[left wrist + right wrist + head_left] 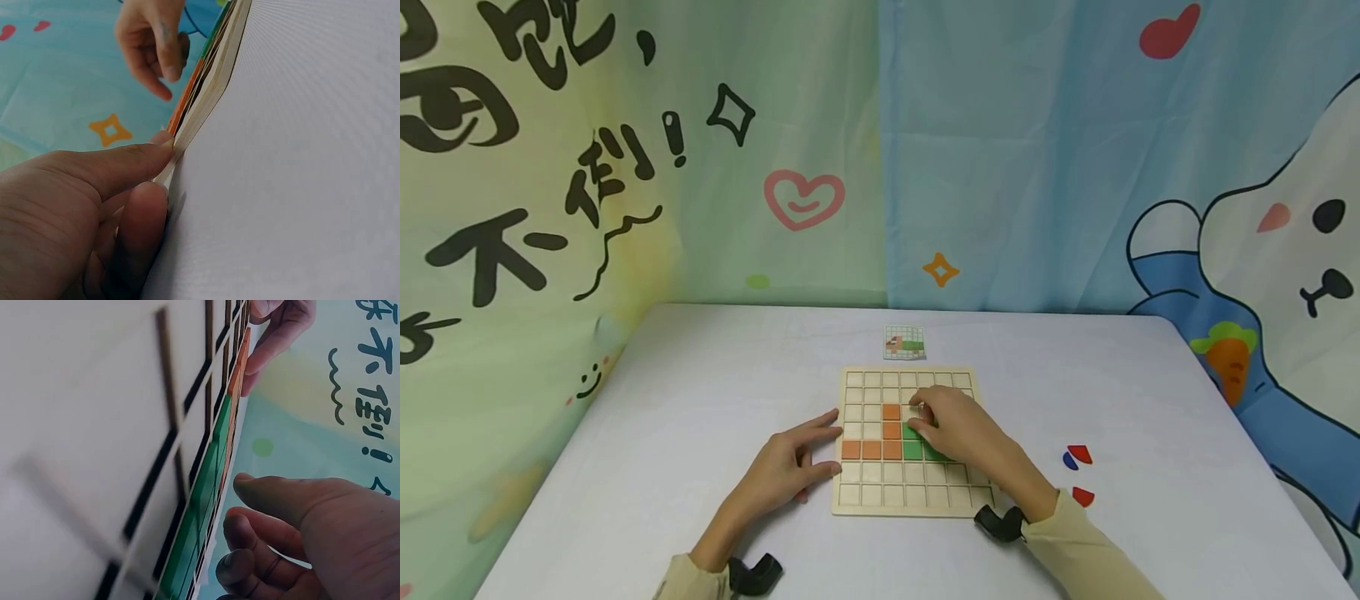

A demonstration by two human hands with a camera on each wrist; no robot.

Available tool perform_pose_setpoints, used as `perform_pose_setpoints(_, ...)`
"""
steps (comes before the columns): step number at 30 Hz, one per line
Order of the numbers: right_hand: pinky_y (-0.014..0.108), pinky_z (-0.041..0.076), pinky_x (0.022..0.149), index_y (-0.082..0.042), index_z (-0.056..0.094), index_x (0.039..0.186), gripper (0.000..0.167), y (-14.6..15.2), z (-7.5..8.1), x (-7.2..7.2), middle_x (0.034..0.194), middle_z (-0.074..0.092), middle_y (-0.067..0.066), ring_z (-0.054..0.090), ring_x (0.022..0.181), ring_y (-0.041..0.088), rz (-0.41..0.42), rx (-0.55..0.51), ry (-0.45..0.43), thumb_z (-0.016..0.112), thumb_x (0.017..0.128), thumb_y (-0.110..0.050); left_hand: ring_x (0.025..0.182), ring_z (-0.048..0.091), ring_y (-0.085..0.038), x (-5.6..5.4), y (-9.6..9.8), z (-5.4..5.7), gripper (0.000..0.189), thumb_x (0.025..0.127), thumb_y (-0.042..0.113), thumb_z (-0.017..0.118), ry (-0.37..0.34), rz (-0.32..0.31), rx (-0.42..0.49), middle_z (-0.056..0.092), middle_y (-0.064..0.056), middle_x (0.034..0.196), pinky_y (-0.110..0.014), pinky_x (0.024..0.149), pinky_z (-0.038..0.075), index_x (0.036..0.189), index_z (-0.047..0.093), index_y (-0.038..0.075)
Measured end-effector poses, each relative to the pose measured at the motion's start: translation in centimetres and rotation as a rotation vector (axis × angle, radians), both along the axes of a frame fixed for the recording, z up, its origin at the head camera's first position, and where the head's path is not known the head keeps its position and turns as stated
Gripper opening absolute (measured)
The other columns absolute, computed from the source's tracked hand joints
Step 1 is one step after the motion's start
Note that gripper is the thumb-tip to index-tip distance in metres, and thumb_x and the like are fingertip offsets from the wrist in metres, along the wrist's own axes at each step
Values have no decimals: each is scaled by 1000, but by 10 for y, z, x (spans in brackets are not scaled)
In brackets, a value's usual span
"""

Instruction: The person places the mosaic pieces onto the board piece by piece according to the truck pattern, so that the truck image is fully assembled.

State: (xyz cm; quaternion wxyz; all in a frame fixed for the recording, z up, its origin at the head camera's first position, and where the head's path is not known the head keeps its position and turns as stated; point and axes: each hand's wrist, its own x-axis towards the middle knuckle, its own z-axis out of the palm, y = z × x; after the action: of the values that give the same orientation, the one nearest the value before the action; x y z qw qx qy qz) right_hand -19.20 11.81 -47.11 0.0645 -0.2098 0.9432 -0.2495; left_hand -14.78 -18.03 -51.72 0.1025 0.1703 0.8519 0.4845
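Observation:
A square wooden grid board [861, 494] lies flat on the table. Several orange tiles [871, 450] fill cells at its left and middle, and green tiles [912, 450] sit to their right, partly covered by a hand. My left hand [782, 467] rests its fingertips and thumb against the board's left edge, seen close in the left wrist view. Over the grid's right half hovers my right hand [958, 425], near the green tiles. In the right wrist view its thumb and loosely bent fingers [240, 531] stand apart, and no piece shows between them.
A small picture card [904, 342] with an orange and green pattern lies behind the board. Red pieces [1083, 497] and a blue piece [1070, 461] are on the white table [700, 375] to the right. Printed curtains [1000, 167] hang behind the table.

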Motion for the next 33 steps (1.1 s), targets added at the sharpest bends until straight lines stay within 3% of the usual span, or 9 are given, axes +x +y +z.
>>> perform_pose_setpoints(7,26,44,68,-6,75,122,29,21,2,11,78,59,-6,49,69,8,-31,18,21,78,98,-22,42,55,-12,0,1,0,58,92,25,84,-3,2,4,50,-5,165,-24,51,47,144,66,8)
perform_pose_setpoints(16,22,43,62,-5,72,125,33,57,14,37,79,57,-7,48,63,4,-73,4,-14,77,98,-23,41,55,-12,0,0,-1,58,91,25,85,7,5,-7,51,-4,165,-23,51,47,144,66,8)
perform_pose_setpoints(20,21,43,60,-4,73,123,31,79,14,47,79,58,-9,47,65,1,-97,-10,20,77,98,-21,41,55,-12,0,1,-2,59,92,26,84,2,0,0,50,-5,165,-23,52,47,144,66,8)
perform_pose_setpoints(27,21,40,60,-6,75,122,30,111,14,59,79,58,-9,46,68,4,-176,56,71,77,98,-23,41,56,-13,0,2,-2,59,92,26,84,-6,-7,2,49,-4,166,-24,51,48,145,65,8)
perform_pose_setpoints(33,22,42,57,-4,73,124,34,133,12,66,79,56,-6,46,63,4,-244,78,19,78,97,-23,41,56,-14,-1,1,-2,60,91,27,85,-4,0,0,50,-3,165,-24,52,49,145,65,9)
